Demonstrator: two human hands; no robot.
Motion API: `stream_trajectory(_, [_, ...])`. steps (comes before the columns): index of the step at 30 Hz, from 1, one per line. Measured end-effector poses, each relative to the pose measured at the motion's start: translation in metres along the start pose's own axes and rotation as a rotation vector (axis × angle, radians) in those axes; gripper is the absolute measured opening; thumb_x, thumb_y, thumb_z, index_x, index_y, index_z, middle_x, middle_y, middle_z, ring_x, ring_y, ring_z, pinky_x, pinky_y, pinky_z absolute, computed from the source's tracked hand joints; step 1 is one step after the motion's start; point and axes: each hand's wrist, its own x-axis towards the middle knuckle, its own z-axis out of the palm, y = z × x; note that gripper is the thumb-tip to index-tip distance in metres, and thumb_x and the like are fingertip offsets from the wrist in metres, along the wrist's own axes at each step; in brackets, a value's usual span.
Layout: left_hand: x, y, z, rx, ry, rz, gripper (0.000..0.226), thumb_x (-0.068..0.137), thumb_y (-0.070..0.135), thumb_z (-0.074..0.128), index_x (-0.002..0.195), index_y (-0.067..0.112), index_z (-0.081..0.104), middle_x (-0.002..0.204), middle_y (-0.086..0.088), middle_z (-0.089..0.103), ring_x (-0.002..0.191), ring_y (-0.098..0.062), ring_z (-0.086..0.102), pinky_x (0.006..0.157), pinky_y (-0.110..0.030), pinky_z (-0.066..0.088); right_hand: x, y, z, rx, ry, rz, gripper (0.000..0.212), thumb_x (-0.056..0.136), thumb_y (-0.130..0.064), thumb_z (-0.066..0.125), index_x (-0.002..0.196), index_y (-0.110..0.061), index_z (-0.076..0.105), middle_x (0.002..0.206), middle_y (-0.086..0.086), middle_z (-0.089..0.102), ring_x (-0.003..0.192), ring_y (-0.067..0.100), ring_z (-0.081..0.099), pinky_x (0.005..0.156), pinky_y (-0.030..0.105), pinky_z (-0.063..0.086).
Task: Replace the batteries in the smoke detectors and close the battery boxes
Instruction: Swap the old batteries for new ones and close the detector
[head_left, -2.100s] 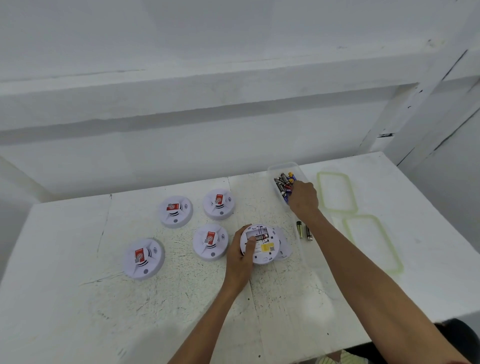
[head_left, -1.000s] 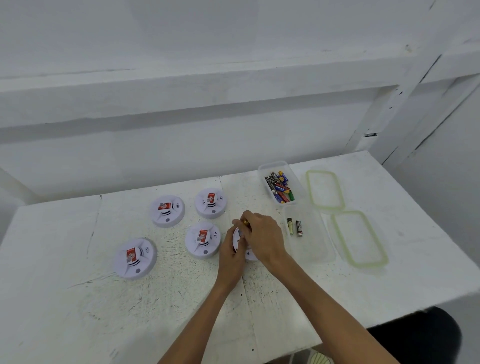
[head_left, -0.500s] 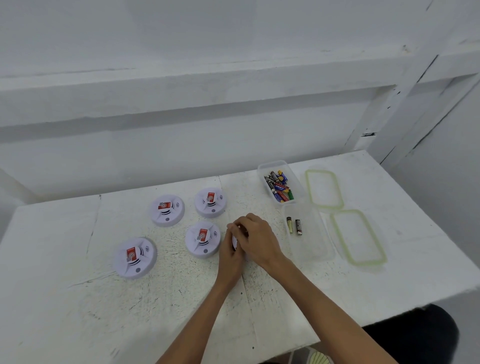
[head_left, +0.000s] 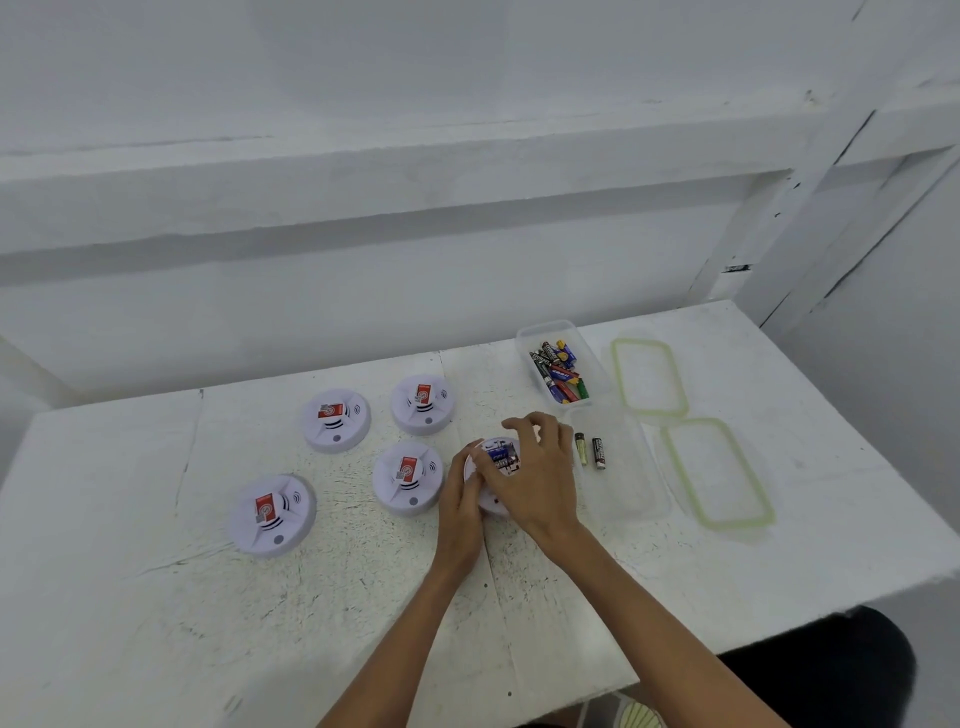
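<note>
One open smoke detector (head_left: 500, 470) is lying near the middle of the table (head_left: 156, 597), its back turned up and batteries (head_left: 501, 456) showing in its compartment. The left hand (head_left: 460, 512) is gripping its near-left rim with curled fingers. The right hand (head_left: 537, 480) is arching over it with bent fingers, though whether it is pinching anything cannot be told. Four closed detectors (head_left: 408, 477) are sitting face up to the left. Just right of the hands, a clear box (head_left: 636, 493) is holding two loose cells (head_left: 599, 452). Behind it a second clear box (head_left: 545, 327) is holding a heap of mixed batteries. Two green-rimmed lids (head_left: 717, 470) are lying flat further right. White paint is covering the scuffed, speckled tabletop, and white walls (head_left: 467, 104) with ledges are closing it in behind and to the right.
</note>
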Motion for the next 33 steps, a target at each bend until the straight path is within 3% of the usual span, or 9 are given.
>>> stream_trajectory(4, [0.002, -0.003, -0.003, -0.112, 0.008, -0.038, 0.049, 0.106, 0.034, 0.036, 0.146, 0.011, 0.052, 0.140, -0.006, 0.065, 0.131, -0.023, 0.061, 0.109, -0.039, 0.051, -0.001, -0.001, 0.002, 0.246, -0.221, 0.231, 0.067, 0.080, -0.063, 0.066, 0.133, -0.024, 0.050, 0.127, -0.002, 0.054, 0.113, 0.015, 0.054, 0.090, 0.028, 0.052])
stream_trajectory(9, [0.000, 0.001, -0.003, -0.118, 0.020, -0.093, 0.039, 0.112, 0.023, 0.032, 0.142, 0.016, 0.056, 0.136, 0.001, 0.069, 0.131, -0.022, 0.062, 0.109, -0.034, 0.050, -0.005, 0.000, 0.010, 0.325, -0.154, 0.214, 0.055, 0.079, -0.061, 0.070, 0.118, -0.025, 0.058, 0.106, -0.006, 0.064, 0.093, 0.006, 0.062, 0.078, 0.019, 0.054])
stream_trajectory(13, [-0.001, 0.001, -0.002, -0.113, 0.019, -0.108, 0.051, 0.104, 0.045, 0.037, 0.143, 0.019, 0.055, 0.139, -0.004, 0.066, 0.130, -0.022, 0.062, 0.111, -0.041, 0.049, -0.005, 0.000, 0.007, 0.394, -0.150, 0.248, 0.046, 0.080, -0.053, 0.073, 0.114, -0.024, 0.060, 0.101, -0.009, 0.066, 0.090, 0.004, 0.064, 0.074, 0.014, 0.052])
stream_trajectory(16, [0.000, 0.001, -0.001, -0.111, 0.017, -0.104, 0.049, 0.105, 0.043, 0.034, 0.142, 0.022, 0.057, 0.141, -0.001, 0.065, 0.132, -0.020, 0.060, 0.113, -0.044, 0.048, -0.005, 0.001, 0.008, 0.429, -0.107, 0.259, 0.032, 0.086, -0.044, 0.072, 0.108, -0.023, 0.062, 0.096, -0.009, 0.068, 0.086, 0.006, 0.067, 0.073, 0.018, 0.055])
stream_trajectory(19, [0.001, -0.003, -0.001, -0.121, 0.009, -0.091, 0.047, 0.108, 0.042, 0.035, 0.144, 0.021, 0.055, 0.142, -0.001, 0.064, 0.132, -0.017, 0.060, 0.112, -0.039, 0.049, -0.002, 0.001, 0.007, 0.464, -0.133, 0.276, 0.025, 0.089, -0.042, 0.071, 0.104, -0.025, 0.062, 0.093, -0.010, 0.069, 0.082, 0.003, 0.067, 0.072, 0.018, 0.055])
stream_trajectory(23, [0.001, -0.002, 0.000, -0.060, 0.017, -0.048, 0.033, 0.111, 0.027, 0.044, 0.140, 0.022, 0.058, 0.137, 0.005, 0.065, 0.124, -0.006, 0.063, 0.097, -0.020, 0.053, -0.004, 0.003, 0.005, 0.496, -0.137, 0.257, 0.020, 0.092, -0.037, 0.067, 0.107, -0.024, 0.064, 0.097, -0.010, 0.069, 0.087, 0.003, 0.066, 0.075, 0.017, 0.053])
stream_trajectory(28, [0.002, -0.001, 0.000, -0.029, 0.035, -0.018, 0.030, 0.110, 0.017, 0.047, 0.137, 0.019, 0.060, 0.130, 0.004, 0.068, 0.115, -0.005, 0.067, 0.091, -0.019, 0.055, -0.009, 0.009, 0.004, 0.462, -0.121, 0.222, 0.025, 0.104, -0.030, 0.047, 0.118, -0.021, 0.065, 0.109, -0.004, 0.070, 0.098, 0.009, 0.066, 0.089, 0.026, 0.054])
stream_trajectory(33, [0.002, -0.004, 0.002, -0.048, 0.063, -0.011, 0.031, 0.110, 0.019, 0.047, 0.138, 0.017, 0.058, 0.132, -0.001, 0.067, 0.118, -0.009, 0.066, 0.090, -0.019, 0.055, -0.017, 0.008, 0.003, 0.552, 0.040, 0.302, 0.030, 0.107, -0.025, 0.039, 0.119, -0.019, 0.065, 0.111, -0.006, 0.069, 0.099, 0.004, 0.065, 0.087, 0.028, 0.057])
